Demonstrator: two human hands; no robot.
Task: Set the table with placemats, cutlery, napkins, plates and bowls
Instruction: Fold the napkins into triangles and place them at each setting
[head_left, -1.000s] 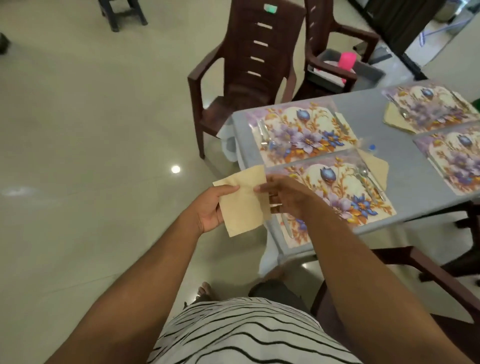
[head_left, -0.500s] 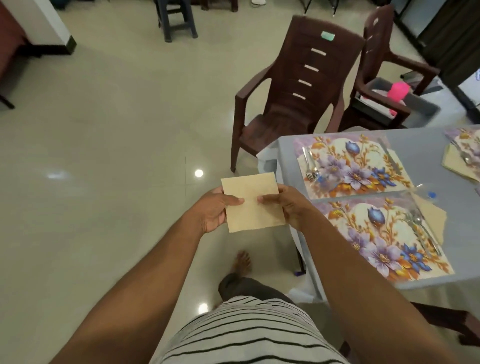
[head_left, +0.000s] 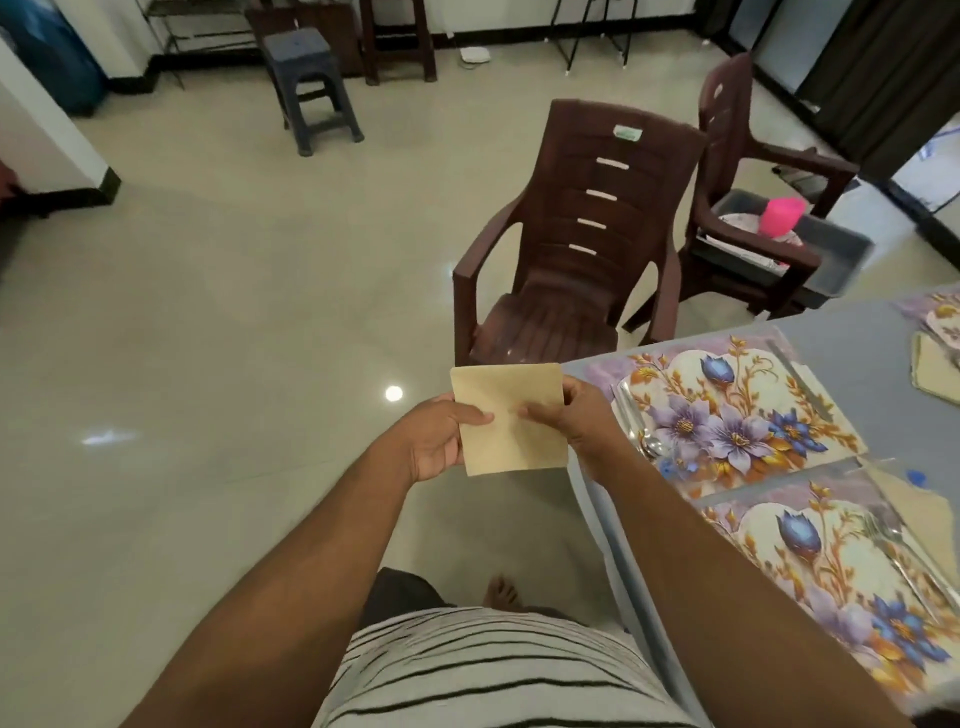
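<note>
Folded beige napkin (head_left: 506, 420) held out over the floor, just off the tabletop (head_left: 852, 340) corner, pinched on both sides: left hand (head_left: 434, 439) gripping the left edge with thumb across the front, right hand (head_left: 569, 418) gripping the right edge the same way, fingers behind the paper. Not yet on the tabletop. To the right, nearest floral placemat (head_left: 727, 410) lying at the corner with a spoon (head_left: 649, 441) and other cutlery along its left side and what looks like a napkin tucked under its far edge; second placemat (head_left: 841, 571) lower down, with a fork (head_left: 883, 530) and a napkin edge showing beyond it. Another napkin (head_left: 935, 374) at the far right edge. Brown plastic chair (head_left: 576, 249) standing close to the corner; behind it a second chair carrying a grey tub (head_left: 831, 249) with a pink cup (head_left: 779, 215). Likely step in hand: squaring or refolding before laying down. Risks from here: fold springing open if either pinch loosens over the floor, leaving a dropped napkin; paper creasing askew if both thumbs press unevenly; cutlery knocked or shifted when sliding the napkin in beside a placemat, given how close spoon and mat edge lie; a bumped chair while stepping round the corner. No plates or bowls visible on the mats, so much probably left to do.
</note>
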